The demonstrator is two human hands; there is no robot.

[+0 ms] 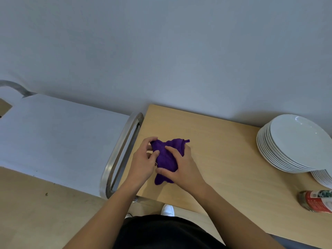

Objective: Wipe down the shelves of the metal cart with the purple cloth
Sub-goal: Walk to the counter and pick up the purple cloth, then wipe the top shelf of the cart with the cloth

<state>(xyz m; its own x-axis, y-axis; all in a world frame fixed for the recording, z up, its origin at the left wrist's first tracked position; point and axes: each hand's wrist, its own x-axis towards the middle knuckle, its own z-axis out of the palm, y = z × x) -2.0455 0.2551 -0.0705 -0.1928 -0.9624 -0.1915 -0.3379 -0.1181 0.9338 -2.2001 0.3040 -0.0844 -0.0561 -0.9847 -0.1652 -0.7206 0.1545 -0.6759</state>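
Note:
The purple cloth (166, 157) is bunched up over the left end of a wooden table (215, 146). Both hands hold it. My left hand (143, 160) pinches its upper left edge between thumb and fingers. My right hand (181, 168) grips its right side, with the thumb across the lower part. The metal cart (59, 141) stands left of the table, against the wall. Its flat top shelf shows, with a curved steel handle (120, 155) at the end nearest my hands. The lower shelves are hidden under the top.
A tall stack of white plates (294, 142) sits at the table's far right, with a second stack (323, 178) just in front of it. A jar with a red label (318, 200) lies on its side near the right edge. My white shoe (168, 210) is on the wooden floor.

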